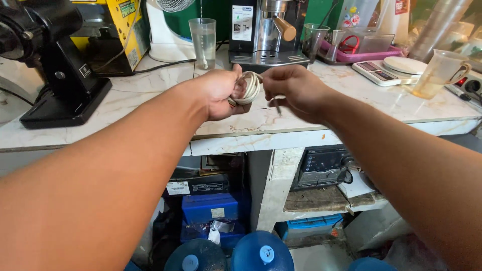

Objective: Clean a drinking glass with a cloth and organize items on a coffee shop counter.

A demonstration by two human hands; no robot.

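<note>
Both my arms reach over a white marble counter (125,100). My left hand (218,93) grips a coiled bundle of white cable (251,88). My right hand (293,90) pinches the loose end of the same cable at the right side of the coil, fingers closed on it. The hands are almost touching, held just above the counter's front edge. The cable's plug is hidden by my fingers.
A black grinder (47,60) stands at the left. A clear cup (203,42) and an espresso machine (268,32) are behind my hands. A kitchen scale (386,70) and measuring jug (439,75) sit at the right. Blue water bottles (261,253) stand below.
</note>
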